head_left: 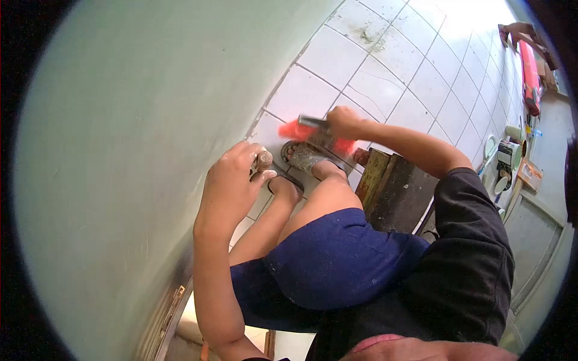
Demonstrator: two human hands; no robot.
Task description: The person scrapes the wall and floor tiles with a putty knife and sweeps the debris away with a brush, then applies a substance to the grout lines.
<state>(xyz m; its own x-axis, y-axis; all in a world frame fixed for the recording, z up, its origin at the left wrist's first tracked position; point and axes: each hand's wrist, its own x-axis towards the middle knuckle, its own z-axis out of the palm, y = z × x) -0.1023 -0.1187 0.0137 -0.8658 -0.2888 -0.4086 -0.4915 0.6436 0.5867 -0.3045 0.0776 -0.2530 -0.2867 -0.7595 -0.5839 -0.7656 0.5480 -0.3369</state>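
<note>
My left hand is raised beside the pale green wall, its fingers curled toward the thumb and smeared with whitish paste; a small rounded shape shows between them, too unclear to name. Over my feet and the tiled floor, my right hand is closed around a dark grey flat tool, blurred by motion. Red material shows beside and below the tool, also blurred; whether it is attached to the tool cannot be told.
A worn wooden block or bench stands right of my legs. Farther right are a labelled tub, small containers and a long red object. Part of another person shows at the upper right. Greenish stains mark the upper tiles.
</note>
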